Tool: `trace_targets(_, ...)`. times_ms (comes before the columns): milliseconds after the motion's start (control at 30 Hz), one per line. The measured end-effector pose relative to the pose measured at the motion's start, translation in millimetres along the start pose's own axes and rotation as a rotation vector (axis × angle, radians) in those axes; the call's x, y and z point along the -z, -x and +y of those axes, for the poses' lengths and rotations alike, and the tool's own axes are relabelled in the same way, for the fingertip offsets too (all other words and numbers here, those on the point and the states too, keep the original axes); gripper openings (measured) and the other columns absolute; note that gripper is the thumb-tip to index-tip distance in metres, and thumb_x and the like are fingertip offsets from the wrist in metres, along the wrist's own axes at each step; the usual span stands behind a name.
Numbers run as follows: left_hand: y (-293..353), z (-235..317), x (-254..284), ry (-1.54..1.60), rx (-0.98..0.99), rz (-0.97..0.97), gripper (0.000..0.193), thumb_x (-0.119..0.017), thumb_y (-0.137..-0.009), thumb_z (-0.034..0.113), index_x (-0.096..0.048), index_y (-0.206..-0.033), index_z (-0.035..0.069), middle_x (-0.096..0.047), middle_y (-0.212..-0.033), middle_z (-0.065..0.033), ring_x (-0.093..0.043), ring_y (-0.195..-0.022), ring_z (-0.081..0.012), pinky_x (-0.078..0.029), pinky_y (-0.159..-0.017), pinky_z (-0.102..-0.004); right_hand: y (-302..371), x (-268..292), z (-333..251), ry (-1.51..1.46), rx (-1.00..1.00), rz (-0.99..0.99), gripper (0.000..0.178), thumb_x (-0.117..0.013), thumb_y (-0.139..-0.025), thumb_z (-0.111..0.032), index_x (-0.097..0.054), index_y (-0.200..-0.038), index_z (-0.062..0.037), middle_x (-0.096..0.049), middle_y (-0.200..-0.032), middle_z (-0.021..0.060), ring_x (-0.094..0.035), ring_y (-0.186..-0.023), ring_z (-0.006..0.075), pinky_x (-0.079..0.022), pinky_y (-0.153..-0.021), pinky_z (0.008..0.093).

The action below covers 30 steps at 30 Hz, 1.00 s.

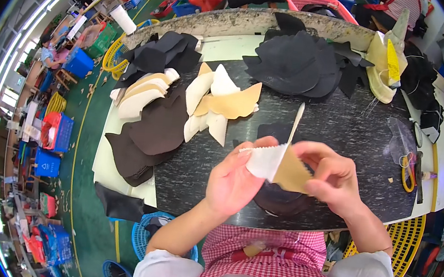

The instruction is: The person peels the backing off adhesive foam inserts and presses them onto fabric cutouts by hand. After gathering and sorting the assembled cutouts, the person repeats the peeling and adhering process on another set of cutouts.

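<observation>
Over the dark tabletop, my left hand (pixel 234 182) pinches a small white cut piece (pixel 266 162) with a zigzag edge. My right hand (pixel 334 178) grips a tan cut piece (pixel 292 175) that meets the white one along a slanting line. Whether these are two pieces or two faces of one folded piece, I cannot tell. A narrow pale tip (pixel 297 119) sticks up above them. Behind my left hand lies a pile of tan and white cut pieces (pixel 228 104). Dark cut pieces (pixel 279 199) lie beneath my hands, partly hidden.
Black cut pieces (pixel 295 59) are heaped at the far side, and brown ones (pixel 158 126) on the left. At right lie yellow-handled scissors (pixel 407 174) and a clear plastic bag (pixel 399 136). A yellow basket (pixel 411 239) and a blue basket (pixel 142 238) stand below the near edge.
</observation>
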State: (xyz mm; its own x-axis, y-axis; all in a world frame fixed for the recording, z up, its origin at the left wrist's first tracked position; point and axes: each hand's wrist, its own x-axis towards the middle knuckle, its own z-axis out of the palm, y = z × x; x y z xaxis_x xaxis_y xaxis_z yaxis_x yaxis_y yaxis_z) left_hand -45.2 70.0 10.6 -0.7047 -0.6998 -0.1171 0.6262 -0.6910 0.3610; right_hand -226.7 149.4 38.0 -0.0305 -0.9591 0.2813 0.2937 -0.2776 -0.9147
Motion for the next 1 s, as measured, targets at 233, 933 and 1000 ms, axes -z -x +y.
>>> trace_targets(233,20.0,31.4,-6.7,-0.091,-0.046,-0.834,0.018,-0.053,-0.091,0.025,-0.056,-0.093,0.007,-0.062,-0.084,-0.0147,-0.059,-0.074,-0.0265,-0.042,-0.09,-0.0503,45.6,6.3,-9.8,0.282,-0.479,-0.27,0.024,-0.073,-0.077,-0.015,-0.056,-0.066,-0.0026,-0.058,-0.056,0.0096,-0.056,-0.047,0.0137,-0.038,-0.044,0.0229)
trace_targets(933,2.5,12.7,13.4,-1.731,-0.015,-0.089,0.03,-0.067,-0.081,0.003,-0.055,-0.108,0.006,-0.058,-0.068,0.0022,-0.052,-0.057,-0.001,-0.038,-0.049,-0.0186,17.2,36.3,27.5,1.356,0.205,-0.13,0.024,-0.071,-0.072,-0.017,-0.052,-0.065,-0.0046,-0.05,-0.074,0.0077,-0.052,-0.066,0.0242,-0.041,-0.062,0.0343)
trace_targets(1000,5.4,14.8,18.3,-1.809,-0.104,-0.17,0.029,-0.064,-0.081,0.002,-0.055,-0.108,0.006,-0.058,-0.071,-0.0006,-0.054,-0.054,-0.005,-0.041,-0.048,-0.022,10.8,48.5,9.6,1.467,0.088,-0.143,0.024,-0.072,-0.071,-0.016,-0.051,-0.064,-0.0056,-0.049,-0.074,0.0076,-0.051,-0.066,0.0249,-0.04,-0.061,0.0347)
